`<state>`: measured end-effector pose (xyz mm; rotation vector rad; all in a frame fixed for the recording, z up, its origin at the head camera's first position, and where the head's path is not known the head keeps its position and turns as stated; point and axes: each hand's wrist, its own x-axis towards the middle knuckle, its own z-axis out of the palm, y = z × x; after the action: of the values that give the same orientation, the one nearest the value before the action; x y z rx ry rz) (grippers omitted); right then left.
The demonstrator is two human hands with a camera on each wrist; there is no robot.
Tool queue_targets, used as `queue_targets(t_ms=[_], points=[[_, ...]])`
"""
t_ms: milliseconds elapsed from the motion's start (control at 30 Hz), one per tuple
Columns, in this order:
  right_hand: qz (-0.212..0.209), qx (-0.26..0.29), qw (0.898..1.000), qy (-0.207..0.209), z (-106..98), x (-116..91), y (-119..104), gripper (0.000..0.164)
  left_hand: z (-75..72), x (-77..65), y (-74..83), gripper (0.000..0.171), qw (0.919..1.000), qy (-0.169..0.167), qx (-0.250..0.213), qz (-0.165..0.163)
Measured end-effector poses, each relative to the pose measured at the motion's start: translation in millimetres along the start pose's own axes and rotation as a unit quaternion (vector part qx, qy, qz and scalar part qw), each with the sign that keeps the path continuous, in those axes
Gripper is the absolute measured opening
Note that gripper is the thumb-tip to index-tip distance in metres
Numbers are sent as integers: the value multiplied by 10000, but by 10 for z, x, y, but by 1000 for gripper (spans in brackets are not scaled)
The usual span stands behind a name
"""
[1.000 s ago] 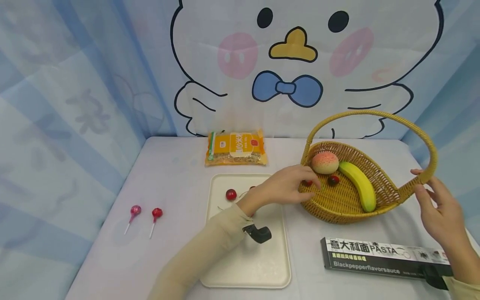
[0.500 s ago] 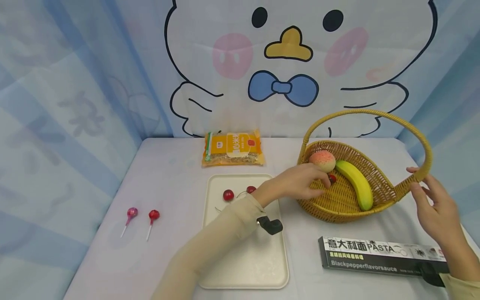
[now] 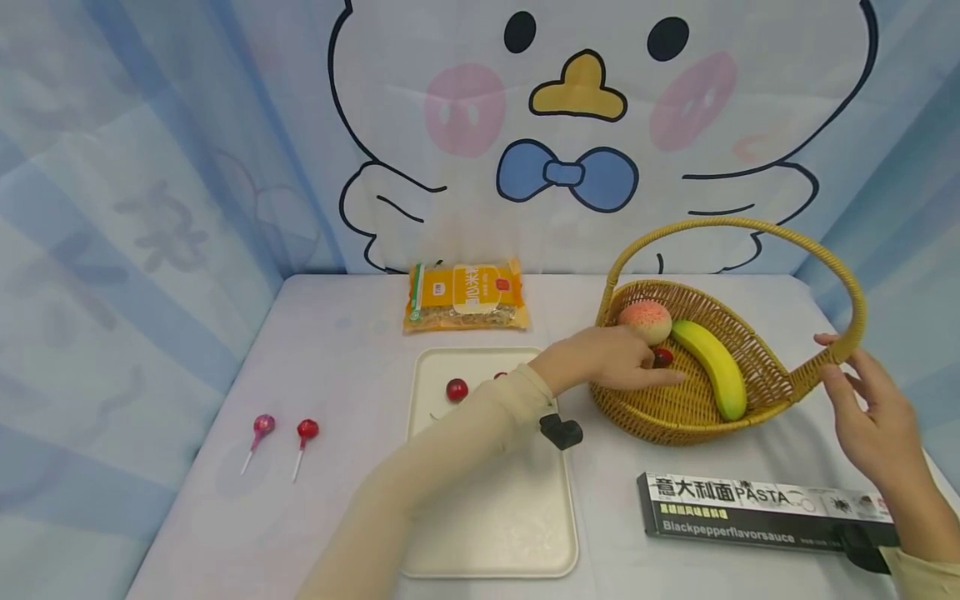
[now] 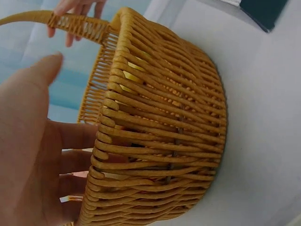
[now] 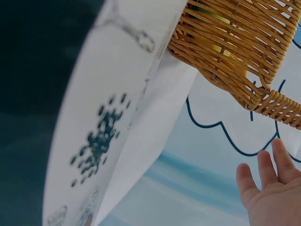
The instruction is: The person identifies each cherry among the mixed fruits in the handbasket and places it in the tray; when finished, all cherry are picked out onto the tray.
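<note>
My left hand (image 3: pixel 611 358) reaches over the left rim of the wicker basket (image 3: pixel 637 421). In the left wrist view its fingers pass behind the basket wall, while the thumb stands apart in the air; the fingertips are partly hidden. Beside them in the basket lies a dark red cherry (image 3: pixel 663 357). A pink peach (image 3: pixel 647 321) and a yellow banana (image 3: pixel 712 367) are in there too. At the right end, my right hand (image 3: pixel 873 408) is around the base of the basket's handle (image 3: pixel 853 300), with its fingers fairly straight in the right wrist view (image 5: pixel 277 193).
A cream tray (image 3: pixel 517 542) with cherries (image 3: pixel 457 390) lies under my left forearm. Two lollipops (image 3: pixel 307 429) lie at the left, and an orange grain packet (image 3: pixel 467 297) is at the back. A black and white pasta box (image 3: pixel 750 512) lies in front of the basket.
My left hand has moved right, farther into the basket, and its fingers now reach beside the cherry. The right hand stays at the handle.
</note>
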<state>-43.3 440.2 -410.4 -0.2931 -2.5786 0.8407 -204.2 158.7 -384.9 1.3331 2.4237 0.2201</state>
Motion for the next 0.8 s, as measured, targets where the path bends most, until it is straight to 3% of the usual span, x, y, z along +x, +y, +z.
queue_targets(t_ms=[167,300,567,800], points=[[-58,8,10000,55,-9,-3,16,48,-87,24,160,83,9947,-472,2,-909],[-150,7,9998,130,-1,-9,26,47,-127,79,252,91,9877,-746,237,-1356],[-158,7,9998,118,1,-7,33,47,-101,176,319,90,9815,-855,725,-1550],[-166,17,9998,121,6,-7,42,48,-23,189,259,87,9835,-864,972,-1257]])
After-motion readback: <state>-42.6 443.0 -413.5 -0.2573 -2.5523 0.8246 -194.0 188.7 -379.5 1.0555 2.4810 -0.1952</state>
